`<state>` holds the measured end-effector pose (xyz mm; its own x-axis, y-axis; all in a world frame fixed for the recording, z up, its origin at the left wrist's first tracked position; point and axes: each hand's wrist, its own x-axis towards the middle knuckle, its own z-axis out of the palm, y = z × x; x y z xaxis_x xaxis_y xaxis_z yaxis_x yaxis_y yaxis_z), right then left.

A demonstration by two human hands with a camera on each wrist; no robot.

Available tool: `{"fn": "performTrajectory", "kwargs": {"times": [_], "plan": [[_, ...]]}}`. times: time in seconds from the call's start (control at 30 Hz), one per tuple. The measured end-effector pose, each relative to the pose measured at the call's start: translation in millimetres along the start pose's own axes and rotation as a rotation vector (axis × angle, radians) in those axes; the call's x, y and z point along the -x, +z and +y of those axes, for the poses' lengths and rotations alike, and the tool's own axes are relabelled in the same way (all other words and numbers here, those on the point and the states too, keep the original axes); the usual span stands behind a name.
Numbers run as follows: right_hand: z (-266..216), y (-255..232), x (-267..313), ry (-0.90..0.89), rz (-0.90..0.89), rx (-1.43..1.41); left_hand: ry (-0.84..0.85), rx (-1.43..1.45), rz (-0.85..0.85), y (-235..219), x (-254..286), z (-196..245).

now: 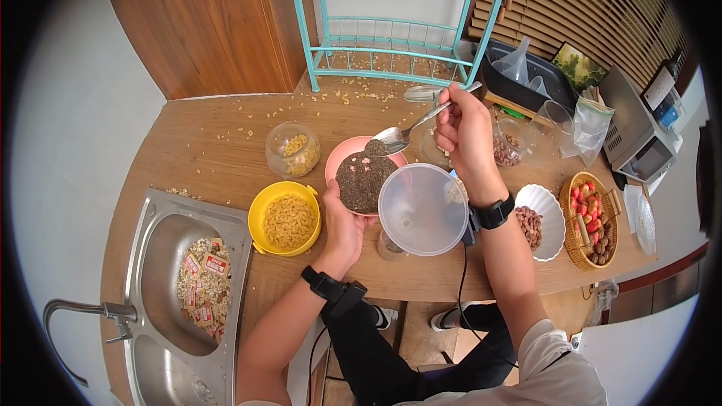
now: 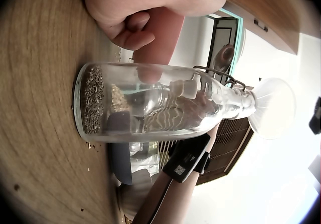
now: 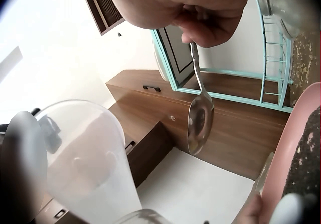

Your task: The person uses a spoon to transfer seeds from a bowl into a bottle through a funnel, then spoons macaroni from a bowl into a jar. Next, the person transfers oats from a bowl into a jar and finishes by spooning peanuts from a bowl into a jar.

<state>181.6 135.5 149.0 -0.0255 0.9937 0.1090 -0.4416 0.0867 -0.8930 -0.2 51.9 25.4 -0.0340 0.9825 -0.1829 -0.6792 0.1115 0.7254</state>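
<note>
Head view, centre: your left hand (image 1: 344, 234) holds the smooth pink bowl (image 1: 344, 152) of grainy dark seeds (image 1: 365, 186), thumb at the rim; your right hand (image 1: 468, 135), fingers curled, pinches a shiny metal spoon (image 1: 407, 134) above it. A translucent funnel (image 1: 423, 209) hides much of the clear glass bottle (image 2: 155, 103); a round yellow bowl (image 1: 288, 253) of curved pasta (image 1: 289, 219) sits centre-left.

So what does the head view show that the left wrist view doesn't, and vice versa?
Only the head view shows the metal sink, its faucet and the yellow bowl of macaroni.

Only the left wrist view shows the neck and wire clasp of the glass bottle.

Both show the left hand holding the pink bowl, the plastic funnel, and the bottle itself, partly hidden under the funnel in the head view.
</note>
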Motion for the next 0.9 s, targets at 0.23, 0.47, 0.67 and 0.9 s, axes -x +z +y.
{"fn": "performTrajectory", "kwargs": {"times": [0.23,0.47,0.67,0.9], "plan": [[22.8,-7.5,-11.3,0.104,-0.016,-0.011,0.037,0.003,0.006,3.8,2.8,3.8],[35.0,-9.1,-14.5,0.171,-0.035,-0.005,0.025,-0.006,0.056,8.5,5.0,5.8],[39.7,-8.9,-14.9,0.197,-0.03,-0.014,0.041,-0.004,0.045,7.0,4.7,5.0],[42.8,-6.8,-14.5,0.215,-0.045,-0.053,0.019,-0.003,0.012,1.0,0.2,1.3]]}}
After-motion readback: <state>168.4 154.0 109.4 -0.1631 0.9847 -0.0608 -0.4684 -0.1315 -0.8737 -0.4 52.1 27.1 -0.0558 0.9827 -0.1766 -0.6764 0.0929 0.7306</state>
